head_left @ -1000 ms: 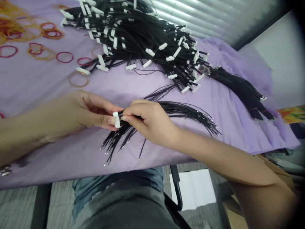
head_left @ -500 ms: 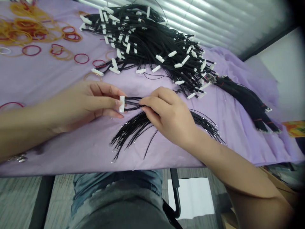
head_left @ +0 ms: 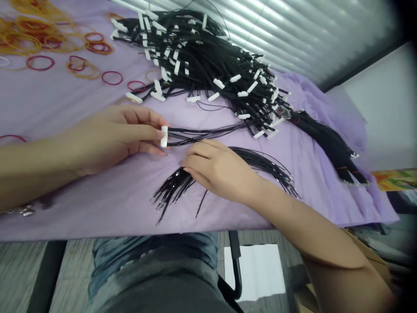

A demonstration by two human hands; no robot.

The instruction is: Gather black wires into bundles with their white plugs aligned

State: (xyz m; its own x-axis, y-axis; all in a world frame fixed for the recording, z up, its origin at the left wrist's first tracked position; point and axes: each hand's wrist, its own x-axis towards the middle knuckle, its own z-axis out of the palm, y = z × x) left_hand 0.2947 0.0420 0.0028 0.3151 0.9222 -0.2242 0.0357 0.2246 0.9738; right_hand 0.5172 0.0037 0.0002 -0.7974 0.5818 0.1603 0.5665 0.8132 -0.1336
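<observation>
My left hand pinches a white plastic connector between thumb and fingers. Several thin black wires run from that connector to the right, towards the big heap. Just below them, my right hand rests over a bundle of loose black wires with shiny metal tips. Its fingers are curled together on the top of this bundle; whether a wire is between the fingertips I cannot make out. The palm hides the bundle's middle.
A large heap of black wire harnesses with white connectors lies at the back. Tied black wire bundles lie to the right. Yellow rubber bands and red rubber bands are scattered at the left. The purple cloth's front edge is near my lap.
My right hand has left the wires by the connector and moved down to the loose bundle. The left hand still holds the connector. The view has shifted slightly.
</observation>
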